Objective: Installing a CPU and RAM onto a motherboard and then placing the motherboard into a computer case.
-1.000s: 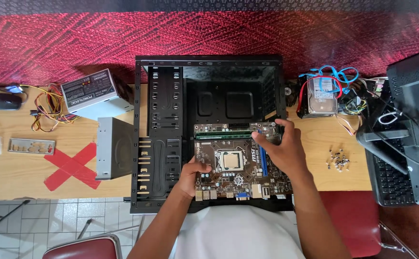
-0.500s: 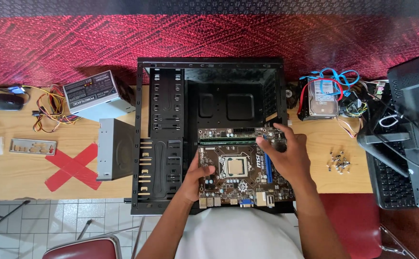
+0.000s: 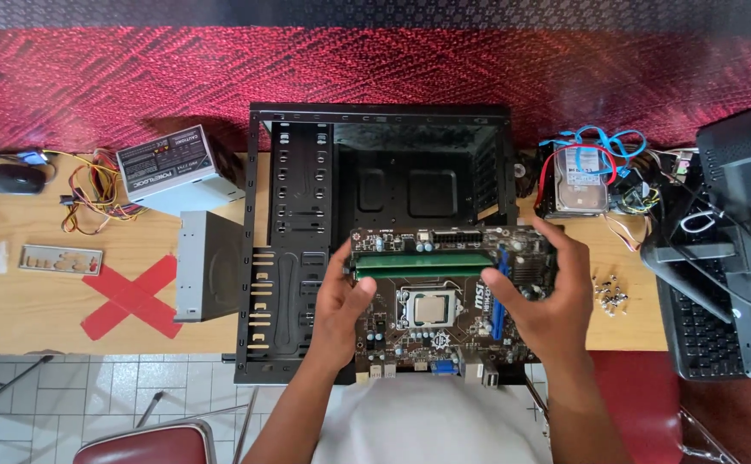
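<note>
I hold a brown motherboard (image 3: 431,309) with both hands over the near half of an open black computer case (image 3: 375,180). My left hand (image 3: 338,305) grips its left edge. My right hand (image 3: 547,292) grips its right edge, fingers curled over the far right corner. The board carries green memory sticks along its far side, a silver processor in the middle and a blue slot on the right. It hangs level above the case's bottom edge, near my body.
A grey power supply (image 3: 173,167) with coloured cables and a silver drive (image 3: 210,266) lie left of the case. A red tape cross (image 3: 130,296), a metal port plate (image 3: 60,259) and a mouse (image 3: 15,179) sit further left. Right: a hard drive (image 3: 580,180), loose screws (image 3: 609,294), a keyboard (image 3: 697,322).
Both hands have lifted the motherboard up and toward me, out of the case. My right hand shifted from the board's far edge to its right side.
</note>
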